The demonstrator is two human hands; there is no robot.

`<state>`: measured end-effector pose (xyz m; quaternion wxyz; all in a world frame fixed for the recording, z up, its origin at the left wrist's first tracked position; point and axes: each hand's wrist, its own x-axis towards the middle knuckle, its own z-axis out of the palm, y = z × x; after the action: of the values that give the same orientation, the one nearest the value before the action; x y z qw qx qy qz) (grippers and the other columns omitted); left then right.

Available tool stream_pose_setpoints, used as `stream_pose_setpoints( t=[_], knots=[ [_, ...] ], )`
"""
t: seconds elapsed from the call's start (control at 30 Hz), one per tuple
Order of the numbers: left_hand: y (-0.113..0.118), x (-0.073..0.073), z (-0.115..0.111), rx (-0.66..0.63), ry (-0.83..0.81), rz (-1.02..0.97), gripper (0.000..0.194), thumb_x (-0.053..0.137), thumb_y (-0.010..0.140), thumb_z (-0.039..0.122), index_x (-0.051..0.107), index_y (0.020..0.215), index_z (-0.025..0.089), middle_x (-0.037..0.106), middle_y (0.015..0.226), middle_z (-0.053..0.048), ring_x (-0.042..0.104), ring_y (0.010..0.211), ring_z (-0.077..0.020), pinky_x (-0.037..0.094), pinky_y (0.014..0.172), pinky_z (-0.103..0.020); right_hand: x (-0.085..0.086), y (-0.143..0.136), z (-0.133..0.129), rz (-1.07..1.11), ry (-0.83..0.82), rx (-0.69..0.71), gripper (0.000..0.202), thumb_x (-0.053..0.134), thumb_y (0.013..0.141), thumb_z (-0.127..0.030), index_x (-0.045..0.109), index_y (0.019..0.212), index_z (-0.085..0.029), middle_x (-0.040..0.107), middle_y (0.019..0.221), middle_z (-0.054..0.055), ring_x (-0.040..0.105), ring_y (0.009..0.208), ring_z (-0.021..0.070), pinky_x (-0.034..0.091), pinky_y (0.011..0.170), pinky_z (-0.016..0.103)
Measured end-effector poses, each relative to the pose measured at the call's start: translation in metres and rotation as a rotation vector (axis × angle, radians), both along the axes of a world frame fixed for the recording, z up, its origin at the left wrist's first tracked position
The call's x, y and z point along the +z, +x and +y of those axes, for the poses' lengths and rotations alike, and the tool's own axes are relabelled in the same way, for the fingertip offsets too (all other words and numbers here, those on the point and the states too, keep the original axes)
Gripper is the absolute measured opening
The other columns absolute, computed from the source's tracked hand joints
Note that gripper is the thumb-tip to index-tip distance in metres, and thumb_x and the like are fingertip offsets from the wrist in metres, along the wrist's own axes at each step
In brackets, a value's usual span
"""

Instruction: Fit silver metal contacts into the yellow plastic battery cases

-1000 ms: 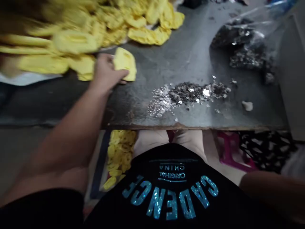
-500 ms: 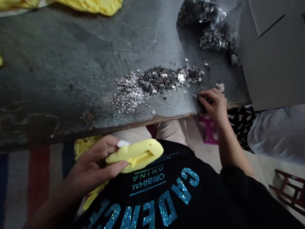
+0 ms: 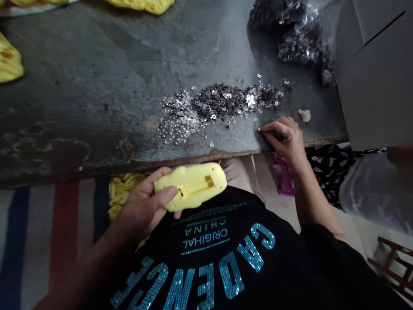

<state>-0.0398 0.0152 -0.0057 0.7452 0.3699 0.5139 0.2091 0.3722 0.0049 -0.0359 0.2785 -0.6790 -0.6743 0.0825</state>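
A yellow plastic casing (image 3: 196, 191) lies in my left hand (image 3: 145, 202), thumb across its near end and fingers underneath. Its recessed side, with a long slot and small holes, faces up, just in front of the table edge. My right hand (image 3: 287, 140) is closed in a pinch at the table's front edge. A tiny shiny metal piece (image 3: 259, 129) shows at its fingertips. Beyond it, to the left, a long heap of small metal pieces (image 3: 222, 101) is spread on the grey tabletop (image 3: 129, 77).
A clear bag of metal pieces (image 3: 300, 43) stands at the back right beside a pale box (image 3: 380, 86). A small white lump (image 3: 304, 115) sits right of my hand. More yellow parts (image 3: 9, 60) lie at the left. Below are a pink stool (image 3: 284, 178) and a brown wooden frame (image 3: 392, 262).
The yellow casing has turned so that its recessed side faces up, and it has risen towards the table edge. My right hand has shifted slightly left along the tabletop. The view has moved a little.
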Motion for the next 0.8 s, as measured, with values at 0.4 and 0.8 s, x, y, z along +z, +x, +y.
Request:
stream_pose_setpoints(
  t=[0.4,0.8],
  knots=[
    [0.048,0.019,-0.002,-0.029,0.065,-0.185,0.032,0.080,0.102,0.045,0.057,0.108,0.023,0.079,0.086,-0.002,0.075,0.063,-0.0180,0.060,0.047,-0.023,0.034,-0.053,-0.027,0.258,0.128,0.172,0.005,0.084,0.106,-0.036,0.087,0.109,-0.034,0.086,0.098,0.000,0.078,0.087,0.0243,0.061,0.084,0.044],
    [0.041,0.027,-0.018,-0.034,0.149,-0.179,0.028,0.071,0.113,0.048,0.056,0.114,0.024,0.085,0.092,-0.001,0.086,0.070,-0.0200,0.070,0.062,-0.024,0.060,-0.107,-0.048,-0.017,0.310,0.375,0.028,0.085,0.099,-0.005,0.077,0.119,-0.024,0.089,0.108,0.004,0.081,0.092,0.0225,0.063,0.084,0.040]
  ],
)
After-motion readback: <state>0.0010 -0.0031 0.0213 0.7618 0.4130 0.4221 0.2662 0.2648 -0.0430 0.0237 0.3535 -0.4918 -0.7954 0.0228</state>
